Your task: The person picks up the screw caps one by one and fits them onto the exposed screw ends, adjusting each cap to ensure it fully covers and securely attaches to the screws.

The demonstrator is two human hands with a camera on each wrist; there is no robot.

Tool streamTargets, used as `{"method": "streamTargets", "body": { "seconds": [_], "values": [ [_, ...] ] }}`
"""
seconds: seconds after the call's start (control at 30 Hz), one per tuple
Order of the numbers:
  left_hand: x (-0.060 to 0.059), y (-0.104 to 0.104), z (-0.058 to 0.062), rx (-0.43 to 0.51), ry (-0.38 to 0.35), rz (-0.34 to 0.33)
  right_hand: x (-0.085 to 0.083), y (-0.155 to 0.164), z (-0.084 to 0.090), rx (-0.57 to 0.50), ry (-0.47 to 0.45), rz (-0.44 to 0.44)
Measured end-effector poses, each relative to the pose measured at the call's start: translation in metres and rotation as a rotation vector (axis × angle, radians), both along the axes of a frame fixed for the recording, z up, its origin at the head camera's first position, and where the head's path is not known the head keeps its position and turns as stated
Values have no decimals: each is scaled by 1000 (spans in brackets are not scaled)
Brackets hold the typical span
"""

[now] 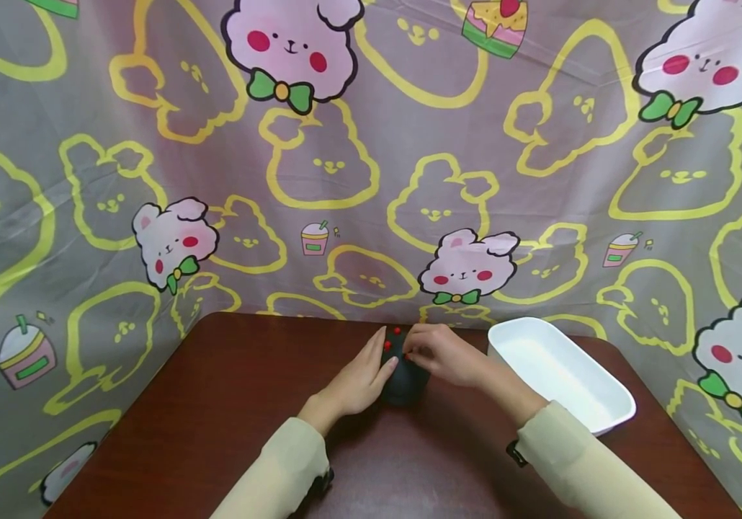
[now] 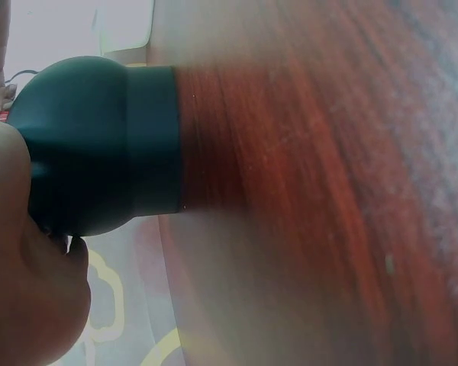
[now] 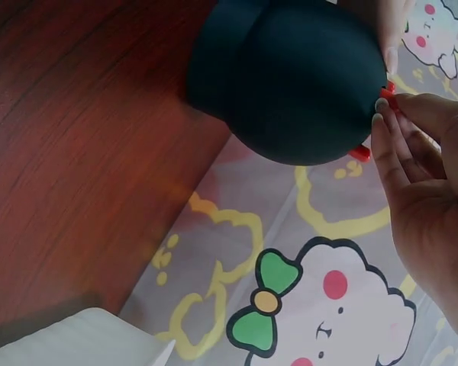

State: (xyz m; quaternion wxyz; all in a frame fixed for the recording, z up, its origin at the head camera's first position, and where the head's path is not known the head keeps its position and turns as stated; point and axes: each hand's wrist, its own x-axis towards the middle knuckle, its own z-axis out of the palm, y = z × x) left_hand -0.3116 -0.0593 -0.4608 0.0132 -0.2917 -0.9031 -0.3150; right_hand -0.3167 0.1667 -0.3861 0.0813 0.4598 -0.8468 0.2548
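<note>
A cartoon-printed cloth (image 1: 371, 158), thin and creased, with pink bears and yellow outlines, hangs behind and around the far edge of the tabletop (image 1: 215, 418), which is dark red-brown wood with a smooth, glossy grain. Near the right edge lies a white tray (image 1: 604, 411), a rectangular smooth plastic dish with rounded corners, its long side running from the far edge toward the near right corner.

Both forearms, in pale cream sleeves, reach in from the near edge and meet close to the middle of the far edge. There stands a dark teal vase (image 1: 403, 382), matte, with a round bulbous body on a shorter cylindrical base; its long axis is upright and its top points up. The left hand (image 1: 361, 375) rests against the vase's left side, fingers straight along the body with the thumb pressed to it. The right hand (image 1: 445, 355) comes over from the right, its fingertips pinching small red pieces (image 1: 397, 339), glossy and bead-like, at the top of the vase; their exact shape is too small to tell
</note>
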Motion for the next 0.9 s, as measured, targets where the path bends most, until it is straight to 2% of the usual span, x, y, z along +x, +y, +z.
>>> {"method": "streamTargets", "body": {
  "seconds": [0.5,0.67,0.77,0.9],
  "values": [
    [-1,0,-1,4,-2,-1,6,2,-1,33,7,-48],
    [1,-3,-4,6,-38,8,11,8,-5,18,-11,-77],
    [1,-6,-7,2,-49,20,12,14,-7,-11,-4,-136],
    [1,-9,-5,5,-27,22,12,24,-10,-43,31,-323]
  ]
}}
